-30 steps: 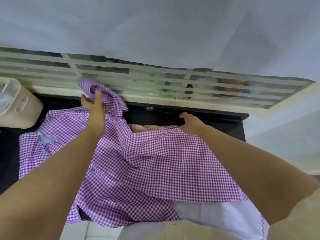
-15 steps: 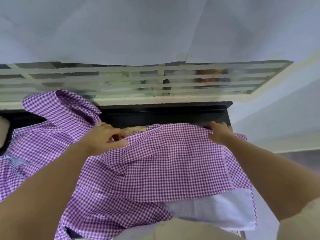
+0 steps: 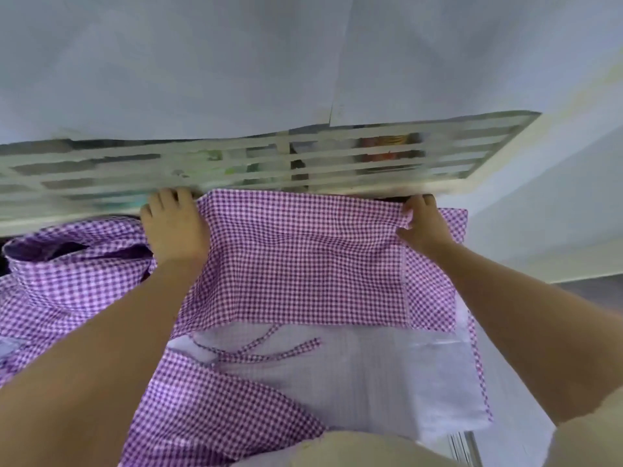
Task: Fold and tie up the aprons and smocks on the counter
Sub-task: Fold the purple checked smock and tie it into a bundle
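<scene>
- A purple-and-white gingham cotton smock (image 3: 296, 257) covers nearly all of the dark counter (image 3: 2, 267), and its rumpled bulk heaps toward the counter's left end.
- The left hand (image 3: 173, 227) grips the upper flap's left corner at the counter's far edge, with its fingers curled over the cloth.
- The flap stretches between the hands, its long axis running left to right. The pale lining (image 3: 371, 372) and loose gingham ties (image 3: 269, 348) lie toward the near edge.
- The right hand (image 3: 421, 225) pinches the right corner, which bunches at the fingertips.
- Both hands sit equally close, so the next fold probably needs them to move together.
</scene>
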`<state>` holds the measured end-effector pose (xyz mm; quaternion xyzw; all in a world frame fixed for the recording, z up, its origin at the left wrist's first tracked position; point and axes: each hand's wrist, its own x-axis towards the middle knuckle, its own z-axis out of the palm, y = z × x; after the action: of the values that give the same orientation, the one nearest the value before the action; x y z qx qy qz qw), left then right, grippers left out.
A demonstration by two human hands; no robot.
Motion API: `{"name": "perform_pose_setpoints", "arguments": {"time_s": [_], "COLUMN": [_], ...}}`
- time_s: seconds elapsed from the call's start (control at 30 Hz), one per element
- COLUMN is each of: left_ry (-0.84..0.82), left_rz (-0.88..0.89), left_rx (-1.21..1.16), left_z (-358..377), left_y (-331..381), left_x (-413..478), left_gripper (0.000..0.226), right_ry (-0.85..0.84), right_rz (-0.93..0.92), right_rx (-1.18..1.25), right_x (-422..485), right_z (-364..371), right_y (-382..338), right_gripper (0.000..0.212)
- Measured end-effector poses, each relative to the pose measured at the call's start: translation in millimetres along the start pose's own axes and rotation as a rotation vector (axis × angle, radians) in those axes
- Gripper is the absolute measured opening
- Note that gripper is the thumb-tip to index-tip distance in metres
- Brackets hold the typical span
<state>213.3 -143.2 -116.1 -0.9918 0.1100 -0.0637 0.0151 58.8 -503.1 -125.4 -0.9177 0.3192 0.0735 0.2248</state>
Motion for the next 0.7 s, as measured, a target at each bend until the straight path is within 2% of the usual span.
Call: {"name": "perform_pose_setpoints", "arguments": {"time_s": [0.1, 0.2, 0.27, 0.33, 0.4, 0.53, 0.7], "left_ry": [0.016, 0.021, -0.024, -0.127, -0.191, -0.245, -0.296], "left_rz": [0.084, 0.465, 0.644, 0.660, 0.626, 0.590, 0.658], "left_rx": [0.032, -0.053, 0.022, 0.103, 0.161, 0.199, 0.214], "left_z": [1, 6, 14, 17, 16, 19, 23], "left_y": [9, 13, 12, 12, 12, 18, 41], "left_x": [-24, -50, -67, -83, -94, -99, -105], "left_gripper": [0.051, 0.047, 0.043, 0.045, 0.037, 0.028, 0.034], "right_ry": [-0.038, -0.036, -0.105, -0.191, -0.215, -0.194, -0.144], "right_rz": [0.004, 0.154, 0.307, 0.459, 0.536, 0.505, 0.532], "right_rx": [-0.025, -0.104, -0.090, 0.019, 0.064, 0.100, 0.185], "right_x": [-12, -31, -50, -70, -84, -97, -101], "right_z": [6, 9, 11, 15, 19, 22, 28], "right_y": [21, 47, 62, 77, 89, 95, 96], "right_gripper": [0.072, 0.079, 0.083, 0.085, 0.079, 0.057, 0.048]}}
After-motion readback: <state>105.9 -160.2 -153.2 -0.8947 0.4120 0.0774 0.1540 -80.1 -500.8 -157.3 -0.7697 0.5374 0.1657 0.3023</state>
